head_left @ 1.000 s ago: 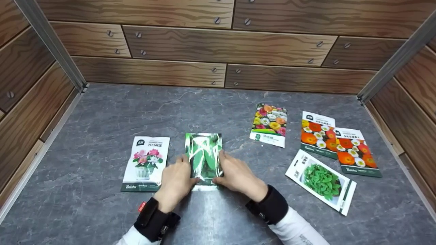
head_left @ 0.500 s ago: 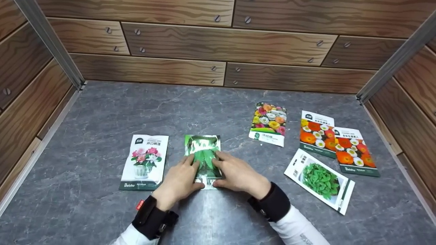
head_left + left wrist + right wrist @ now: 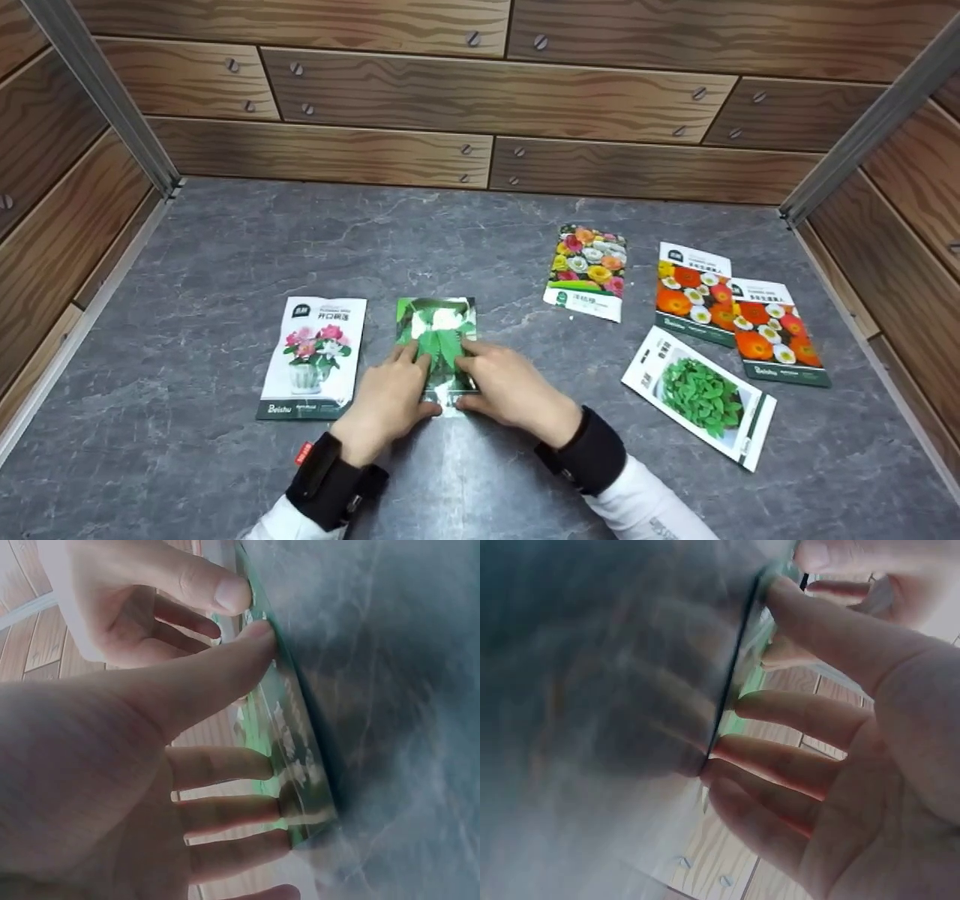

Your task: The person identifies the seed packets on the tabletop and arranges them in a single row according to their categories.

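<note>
A shiny green seed packet (image 3: 437,319) with a leaf picture lies flat on the grey marbled tabletop, between my hands. Straight fingers of my left hand (image 3: 384,397) rest on its left side, the thumb at the near edge. My right hand (image 3: 519,386) touches the right side in the same way, fingertips on the packet's face and thumb low down. In the left wrist view the packet (image 3: 296,742) shows edge-on under extended fingers. The right wrist view has the fingertips of the right hand (image 3: 802,757) along the packet's edge.
Left of the hands lies a white packet with potted pink flowers (image 3: 315,360). To the right are a mixed-flower packet (image 3: 589,270), two orange-flower packets (image 3: 694,292) overlapping at a corner, and a slanted green-herb packet (image 3: 701,397). A wood-plank wall (image 3: 390,94) stands behind.
Both hands have shifted from gripping the green packet's sides to resting their fingers on its face. The packet stays in about the same place while the head view drifts slightly.
</note>
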Motion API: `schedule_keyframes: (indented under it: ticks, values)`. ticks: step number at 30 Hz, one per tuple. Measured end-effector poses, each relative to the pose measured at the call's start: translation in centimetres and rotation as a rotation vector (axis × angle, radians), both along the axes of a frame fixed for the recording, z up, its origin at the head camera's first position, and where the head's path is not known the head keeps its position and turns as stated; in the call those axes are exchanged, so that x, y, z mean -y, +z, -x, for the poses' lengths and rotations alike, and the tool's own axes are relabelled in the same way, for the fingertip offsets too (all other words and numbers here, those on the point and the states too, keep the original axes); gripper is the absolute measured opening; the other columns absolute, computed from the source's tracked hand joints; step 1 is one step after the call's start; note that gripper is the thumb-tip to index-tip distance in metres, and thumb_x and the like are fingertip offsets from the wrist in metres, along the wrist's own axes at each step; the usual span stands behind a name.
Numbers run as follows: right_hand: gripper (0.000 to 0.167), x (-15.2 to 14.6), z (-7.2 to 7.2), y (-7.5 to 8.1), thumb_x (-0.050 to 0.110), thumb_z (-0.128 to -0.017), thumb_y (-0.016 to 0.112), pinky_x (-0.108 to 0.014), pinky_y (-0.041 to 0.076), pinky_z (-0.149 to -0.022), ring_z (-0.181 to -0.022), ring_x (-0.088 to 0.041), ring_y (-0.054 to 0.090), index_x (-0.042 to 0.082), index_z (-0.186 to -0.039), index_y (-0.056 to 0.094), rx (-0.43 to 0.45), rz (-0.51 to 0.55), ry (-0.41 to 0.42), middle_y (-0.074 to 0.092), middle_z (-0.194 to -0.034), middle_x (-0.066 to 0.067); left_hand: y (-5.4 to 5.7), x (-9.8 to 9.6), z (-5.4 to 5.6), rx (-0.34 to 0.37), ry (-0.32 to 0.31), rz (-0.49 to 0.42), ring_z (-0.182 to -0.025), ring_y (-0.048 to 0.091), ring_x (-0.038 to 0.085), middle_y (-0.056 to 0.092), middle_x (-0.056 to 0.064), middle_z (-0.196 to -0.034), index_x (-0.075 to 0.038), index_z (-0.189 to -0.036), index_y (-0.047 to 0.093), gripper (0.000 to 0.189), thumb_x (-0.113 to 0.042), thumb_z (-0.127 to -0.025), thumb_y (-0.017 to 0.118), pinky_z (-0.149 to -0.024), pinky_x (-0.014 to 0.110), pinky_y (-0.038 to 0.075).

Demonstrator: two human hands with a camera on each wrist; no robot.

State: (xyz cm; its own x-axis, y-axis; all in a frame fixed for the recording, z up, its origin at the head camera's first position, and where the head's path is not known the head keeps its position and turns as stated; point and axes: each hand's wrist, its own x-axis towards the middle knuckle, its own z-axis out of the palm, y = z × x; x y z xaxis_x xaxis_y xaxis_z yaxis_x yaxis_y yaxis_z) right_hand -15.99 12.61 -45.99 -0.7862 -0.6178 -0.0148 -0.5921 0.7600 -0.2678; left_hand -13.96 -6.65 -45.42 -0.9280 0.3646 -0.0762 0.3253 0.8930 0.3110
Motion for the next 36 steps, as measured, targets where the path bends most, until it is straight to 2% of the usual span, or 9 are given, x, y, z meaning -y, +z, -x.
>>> schedule_keyframes:
  ticks: [6, 9, 14, 20, 25, 36]
  values:
    - [0.059, 0.5, -0.6, 0.1, 0.033, -0.092, 0.081, -0.051, 0.058, -0.109, -0.130, -0.043, 0.066, -0.002, -0.137, 0.066, 0.000, -0.037, 0.007, 0.059, -0.150, -0.029, 0.2, 0.8, 0.1, 0.067, 0.012, -0.034, -0.146, 0.050, 0.048, 0.050, 0.029, -0.158, 0.003, -0.143, 0.059, 0.076, -0.033, -0.083, 0.088, -0.111, 0.065, 0.052]
    - [0.060, 0.7, -1.1, 0.1, 0.033, -0.091, 0.082, -0.049, 0.059, -0.107, -0.127, -0.041, 0.068, -0.002, -0.138, 0.066, 0.003, -0.054, 0.007, 0.059, -0.149, -0.028, 0.0, 1.4, -0.2, 0.068, 0.004, -0.057, -0.147, 0.050, 0.048, 0.050, 0.029, -0.158, 0.003, -0.143, 0.059, 0.075, -0.034, -0.084, 0.088, -0.111, 0.064, 0.051]
    - [0.054, 1.4, -1.8, -0.1, 0.030, -0.090, 0.083, -0.045, 0.063, -0.101, -0.121, -0.036, 0.071, -0.001, -0.133, 0.069, -0.049, -0.068, 0.032, 0.064, -0.144, -0.024, -0.1, 2.3, -0.6, 0.046, 0.005, -0.074, -0.146, 0.051, 0.047, 0.052, 0.029, -0.156, 0.004, -0.141, 0.061, 0.074, -0.034, -0.083, 0.089, -0.106, 0.066, 0.054]
    - [0.057, 2.4, -2.1, -0.2, 0.030, -0.096, 0.076, -0.046, 0.059, -0.109, -0.135, -0.037, 0.064, 0.000, -0.143, 0.062, -0.031, -0.102, 0.044, 0.055, -0.154, -0.025, -0.1, 3.4, -0.5, 0.025, 0.021, -0.055, -0.144, 0.053, 0.045, 0.054, 0.027, -0.155, 0.003, -0.138, 0.063, 0.073, -0.034, -0.081, 0.090, -0.100, 0.066, 0.056]
    - [0.061, 2.9, -2.2, 0.0, 0.033, -0.100, 0.071, -0.048, 0.054, -0.115, -0.146, -0.039, 0.055, 0.001, -0.150, 0.055, 0.009, -0.163, 0.035, 0.046, -0.162, -0.025, 0.0, 3.9, -0.2, 0.032, 0.026, -0.052, -0.144, 0.054, 0.044, 0.054, 0.027, -0.155, 0.003, -0.138, 0.063, 0.072, -0.033, -0.081, 0.090, -0.100, 0.068, 0.055]
    - [0.062, 3.1, -2.3, -0.1, 0.036, -0.104, 0.065, -0.050, 0.052, -0.117, -0.151, -0.039, 0.049, 0.003, -0.155, 0.050, 0.032, -0.201, 0.034, 0.040, -0.167, -0.024, 0.4, 4.0, -0.4, 0.056, 0.018, -0.055, -0.143, 0.053, 0.050, 0.054, 0.032, -0.153, 0.008, -0.135, 0.063, 0.069, -0.028, -0.083, 0.089, -0.105, 0.068, 0.053]
